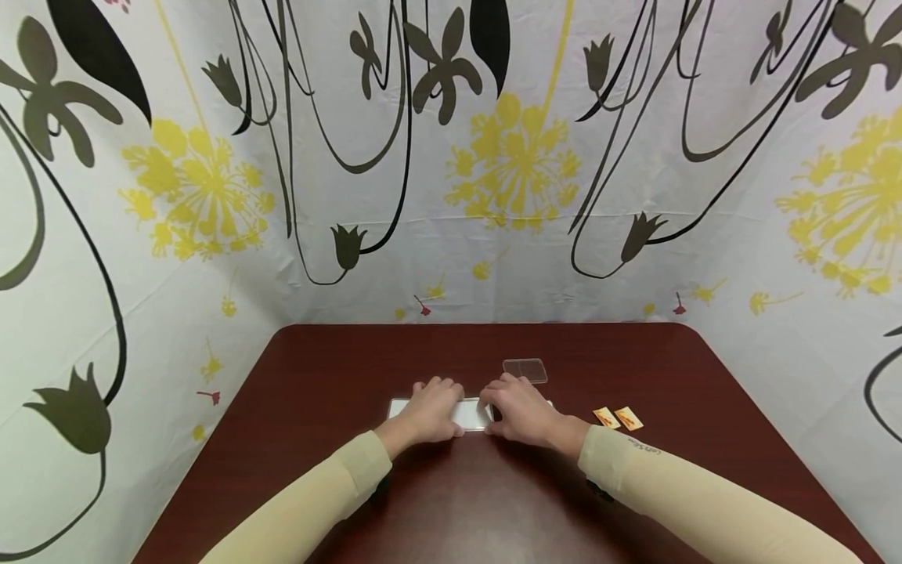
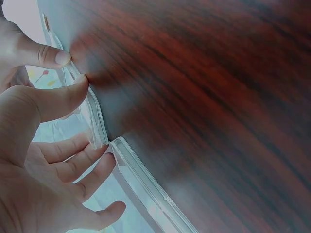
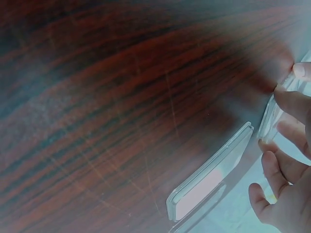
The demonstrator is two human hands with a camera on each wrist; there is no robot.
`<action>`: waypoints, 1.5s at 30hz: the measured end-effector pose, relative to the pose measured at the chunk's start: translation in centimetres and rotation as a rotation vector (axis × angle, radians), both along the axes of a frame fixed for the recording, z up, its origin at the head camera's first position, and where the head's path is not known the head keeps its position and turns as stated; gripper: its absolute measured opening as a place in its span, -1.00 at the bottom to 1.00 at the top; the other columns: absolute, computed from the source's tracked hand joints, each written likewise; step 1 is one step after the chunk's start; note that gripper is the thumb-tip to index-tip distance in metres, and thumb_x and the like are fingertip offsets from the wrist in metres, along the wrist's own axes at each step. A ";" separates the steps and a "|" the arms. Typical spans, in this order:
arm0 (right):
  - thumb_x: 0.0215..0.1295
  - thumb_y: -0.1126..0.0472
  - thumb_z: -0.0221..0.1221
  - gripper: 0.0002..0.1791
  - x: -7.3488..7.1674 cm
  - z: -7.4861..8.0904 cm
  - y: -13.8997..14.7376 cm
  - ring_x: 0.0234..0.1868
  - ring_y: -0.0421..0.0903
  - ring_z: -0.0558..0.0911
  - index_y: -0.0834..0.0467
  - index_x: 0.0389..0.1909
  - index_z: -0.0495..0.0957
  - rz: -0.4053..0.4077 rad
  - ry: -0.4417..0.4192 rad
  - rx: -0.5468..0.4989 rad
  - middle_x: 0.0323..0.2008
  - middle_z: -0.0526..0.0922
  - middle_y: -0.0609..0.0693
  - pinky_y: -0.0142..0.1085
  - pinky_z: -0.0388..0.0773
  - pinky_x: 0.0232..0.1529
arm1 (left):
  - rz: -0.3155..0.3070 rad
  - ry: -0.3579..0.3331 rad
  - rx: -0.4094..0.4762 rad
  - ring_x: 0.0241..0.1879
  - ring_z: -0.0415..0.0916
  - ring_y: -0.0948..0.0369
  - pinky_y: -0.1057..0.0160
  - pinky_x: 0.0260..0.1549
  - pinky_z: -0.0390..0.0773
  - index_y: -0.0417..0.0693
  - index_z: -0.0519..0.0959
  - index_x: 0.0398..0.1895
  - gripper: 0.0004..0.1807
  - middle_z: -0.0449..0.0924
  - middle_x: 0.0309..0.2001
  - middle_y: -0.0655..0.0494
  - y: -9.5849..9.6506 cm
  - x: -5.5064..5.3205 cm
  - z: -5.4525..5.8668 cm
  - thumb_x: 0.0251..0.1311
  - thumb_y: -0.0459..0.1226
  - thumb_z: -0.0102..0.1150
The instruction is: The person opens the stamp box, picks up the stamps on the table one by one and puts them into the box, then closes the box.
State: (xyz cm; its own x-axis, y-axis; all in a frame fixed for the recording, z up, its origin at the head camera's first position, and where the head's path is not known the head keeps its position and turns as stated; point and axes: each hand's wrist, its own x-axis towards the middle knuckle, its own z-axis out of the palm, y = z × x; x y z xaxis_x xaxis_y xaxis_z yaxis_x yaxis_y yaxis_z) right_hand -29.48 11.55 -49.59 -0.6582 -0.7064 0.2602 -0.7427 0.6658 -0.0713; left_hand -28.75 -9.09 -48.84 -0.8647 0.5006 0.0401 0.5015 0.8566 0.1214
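A flat clear plastic case [image 1: 474,415] with a white inside lies between the two hands on the table. My left hand [image 1: 428,409] grips its left part, the thumb [image 2: 73,94] along the near edge and fingers at the far side. From the other end my right hand [image 1: 520,409] holds the same case, its thumb [image 3: 291,103] also on the near edge. A second clear case [image 2: 153,187] lies left of the held one, close to the left fingertips. Another case [image 3: 209,187] with a white inside lies to the right, past the right hand.
Behind the right hand lies a transparent rounded-corner plate [image 1: 524,370]. Two small orange and cream cards [image 1: 606,418] sit right of the right hand, near its sleeve. A patterned curtain [image 1: 493,266] hangs behind the dark red wooden table [image 1: 338,360].
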 end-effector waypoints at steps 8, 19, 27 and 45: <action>-0.15 -0.11 0.37 -0.64 0.0 -0.2 -0.2 -0.19 -0.17 0.38 -0.13 -0.28 0.60 -0.003 0.000 -0.007 -0.23 0.56 -0.24 -0.11 0.32 -0.25 | -0.002 -0.017 0.044 -0.26 0.33 0.21 0.06 -0.33 0.27 0.07 0.54 -0.17 -0.45 0.43 -0.27 0.26 -0.6 0.1 0.0 -0.25 0.10 0.39; -0.11 -0.09 0.36 -0.61 -0.2 0.5 0.1 -0.12 -0.15 0.38 -0.11 -0.19 0.62 0.034 -0.040 -0.044 -0.18 0.57 -0.26 -0.03 0.30 -0.19 | -0.010 -0.068 0.101 -0.20 0.38 0.20 0.04 -0.30 0.30 0.03 0.51 0.04 -0.29 0.48 -0.13 0.17 -1.4 0.0 0.3 -0.23 0.14 0.36; -0.12 -0.08 0.37 -0.59 -0.6 1.6 0.6 -0.09 -0.14 0.37 -0.09 -0.17 0.63 0.055 -0.025 -0.042 -0.16 0.59 -0.26 -0.01 0.29 -0.14 | 0.025 -0.093 0.181 -0.07 0.40 0.16 -0.02 -0.20 0.34 -0.02 0.41 0.18 -0.11 0.48 -0.04 0.15 -2.2 0.2 0.3 -0.28 0.20 0.35; -0.13 -0.07 0.38 -0.59 -3.8 4.8 2.1 -0.06 -0.09 0.37 -0.11 -0.18 0.63 0.004 0.008 -0.019 -0.14 0.57 -0.30 0.02 0.27 -0.15 | 0.060 -0.039 0.165 -0.19 0.36 0.19 0.02 -0.28 0.32 0.06 0.59 -0.04 -0.29 0.48 -0.18 0.22 -2.1 0.1 -0.8 -0.33 0.19 0.39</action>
